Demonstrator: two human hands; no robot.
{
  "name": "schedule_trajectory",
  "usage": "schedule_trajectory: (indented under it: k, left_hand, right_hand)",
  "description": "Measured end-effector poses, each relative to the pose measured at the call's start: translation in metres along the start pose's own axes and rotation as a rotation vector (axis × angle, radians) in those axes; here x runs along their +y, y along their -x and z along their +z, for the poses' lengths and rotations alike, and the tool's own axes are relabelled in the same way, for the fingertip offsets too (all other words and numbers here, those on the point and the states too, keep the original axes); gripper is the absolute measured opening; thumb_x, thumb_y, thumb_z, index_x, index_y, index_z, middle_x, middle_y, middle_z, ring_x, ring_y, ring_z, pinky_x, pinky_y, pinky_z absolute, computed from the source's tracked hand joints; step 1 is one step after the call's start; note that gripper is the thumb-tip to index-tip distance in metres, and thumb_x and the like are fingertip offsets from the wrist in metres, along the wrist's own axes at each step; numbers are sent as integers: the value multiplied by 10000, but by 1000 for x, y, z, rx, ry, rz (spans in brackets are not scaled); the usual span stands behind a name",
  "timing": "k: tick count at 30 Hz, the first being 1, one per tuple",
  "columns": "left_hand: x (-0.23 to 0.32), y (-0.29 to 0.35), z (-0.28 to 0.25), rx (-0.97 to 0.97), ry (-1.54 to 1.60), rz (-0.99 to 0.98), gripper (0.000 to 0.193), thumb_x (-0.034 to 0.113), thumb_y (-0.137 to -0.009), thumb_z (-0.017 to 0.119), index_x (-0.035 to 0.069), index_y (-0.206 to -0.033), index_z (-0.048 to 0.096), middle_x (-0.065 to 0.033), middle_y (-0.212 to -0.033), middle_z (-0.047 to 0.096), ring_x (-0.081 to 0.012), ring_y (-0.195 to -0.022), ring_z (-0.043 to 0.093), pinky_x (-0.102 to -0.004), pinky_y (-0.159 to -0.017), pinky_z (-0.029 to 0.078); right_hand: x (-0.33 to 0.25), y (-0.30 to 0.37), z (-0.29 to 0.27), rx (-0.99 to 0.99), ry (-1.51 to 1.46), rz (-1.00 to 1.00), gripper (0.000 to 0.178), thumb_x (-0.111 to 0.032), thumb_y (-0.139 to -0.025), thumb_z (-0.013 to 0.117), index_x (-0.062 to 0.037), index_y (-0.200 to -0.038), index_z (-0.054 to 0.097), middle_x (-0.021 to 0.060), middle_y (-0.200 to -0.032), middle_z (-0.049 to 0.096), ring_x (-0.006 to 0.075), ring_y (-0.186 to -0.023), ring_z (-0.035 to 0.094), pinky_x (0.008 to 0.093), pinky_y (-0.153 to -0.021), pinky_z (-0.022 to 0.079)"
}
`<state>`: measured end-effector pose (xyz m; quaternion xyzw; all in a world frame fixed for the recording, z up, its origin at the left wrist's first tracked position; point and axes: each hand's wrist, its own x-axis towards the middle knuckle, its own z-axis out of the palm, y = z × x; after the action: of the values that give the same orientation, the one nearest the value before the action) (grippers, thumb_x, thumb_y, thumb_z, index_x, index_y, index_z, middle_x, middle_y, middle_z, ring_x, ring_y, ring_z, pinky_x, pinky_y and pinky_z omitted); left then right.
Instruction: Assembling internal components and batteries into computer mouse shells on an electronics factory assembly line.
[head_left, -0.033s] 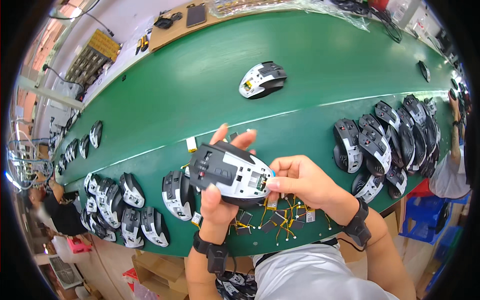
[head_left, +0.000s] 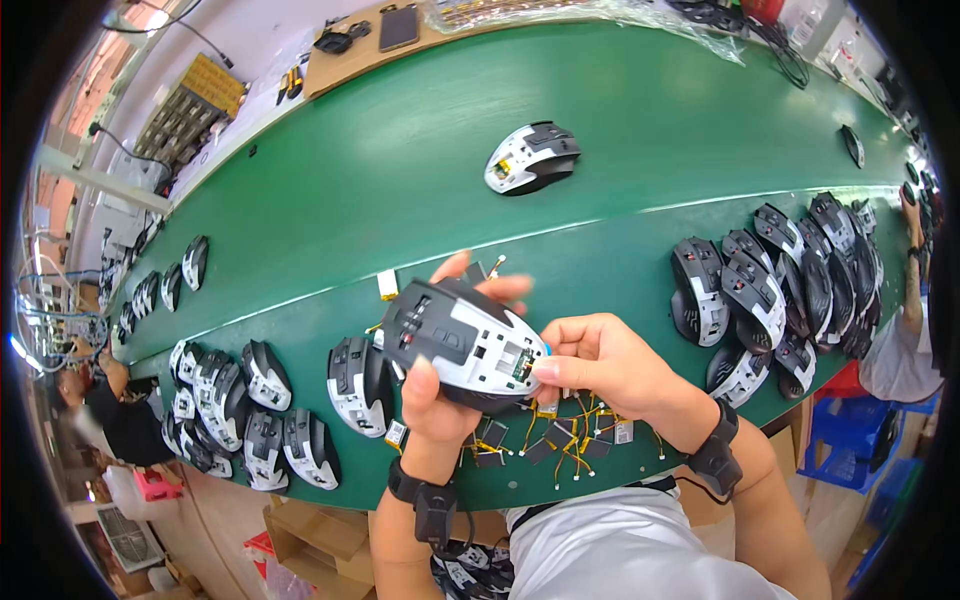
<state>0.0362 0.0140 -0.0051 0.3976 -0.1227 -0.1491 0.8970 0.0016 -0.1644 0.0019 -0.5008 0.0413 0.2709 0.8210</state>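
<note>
My left hand (head_left: 440,412) is closed round a black and white computer mouse (head_left: 455,338), its thumb on the near side and its fingers reaching past the far side. The mouse is tilted, with an open slot showing a small green circuit board. At that slot my right hand (head_left: 605,365) pinches with thumb and forefinger; a bit of blue shows there, too small to name. Just below the hands lie several small battery packs (head_left: 560,432) with thin wires and white plugs. Another mouse (head_left: 358,388) rests left of my left hand.
Several mice (head_left: 265,450) are grouped at the left of the green table (head_left: 380,150), and a larger pile (head_left: 755,290) sits at the right. One mouse (head_left: 530,160) lies farther back. A phone (head_left: 398,28) is on the cardboard at the rear. Other people work at both sides.
The whole view has shifted very slightly. My left fingers behind the mouse have moved a little and are blurred; both hands keep their places on the mouse.
</note>
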Motion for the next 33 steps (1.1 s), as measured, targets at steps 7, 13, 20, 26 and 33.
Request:
schedule_trajectory:
  k: [7, 13, 20, 26, 33]
  left_hand:
    - [1, 3, 0, 175, 123, -57, 718, 556, -905, 379, -28, -1320, 415, -201, -1069, 602, -355, -960, 632, -459, -853, 517]
    - [3, 4, 2, 218, 156, -103, 675, 525, -923, 350, -39, -1279, 456, -202, -1016, 624, -347, -912, 649, -442, -806, 546]
    - [2, 6, 3, 296, 86, -185, 610, 504, -922, 384, -18, -1212, 509, -189, -967, 635, -329, -849, 667, -426, -763, 557]
    - [1, 7, 5, 335, 45, -232, 544, 455, -893, 441, -4, -1174, 519, -177, -919, 633, -327, -791, 676, -408, -712, 569]
    - [-1, 10, 3, 327, -22, -247, 499, 397, -875, 473, -8, -1162, 521, -195, -906, 633, -301, -762, 671, -384, -693, 565]
  right_hand:
    - [2, 0, 9, 367, 746, -704, 301, -111, -704, 789, -16, -945, 636, 100, -914, 626, 196, -764, 643, 306, -669, 525]
    - [14, 0, 20, 297, 1064, -935, 326, -85, -621, 827, -71, -903, 665, 62, -909, 612, 208, -751, 629, 316, -635, 528]
    - [17, 1, 20, 307, 1216, -985, 279, -109, -612, 831, -70, -810, 638, 34, -805, 611, 190, -660, 604, 299, -564, 484]
    - [17, 2, 21, 290, 1305, -966, 277, -139, -594, 820, -77, -726, 584, 28, -764, 600, 196, -631, 580, 314, -553, 446]
    - [22, 2, 21, 220, 1316, -912, 284, -148, -605, 799, -72, -715, 549, 46, -789, 591, 198, -634, 573, 322, -539, 456]
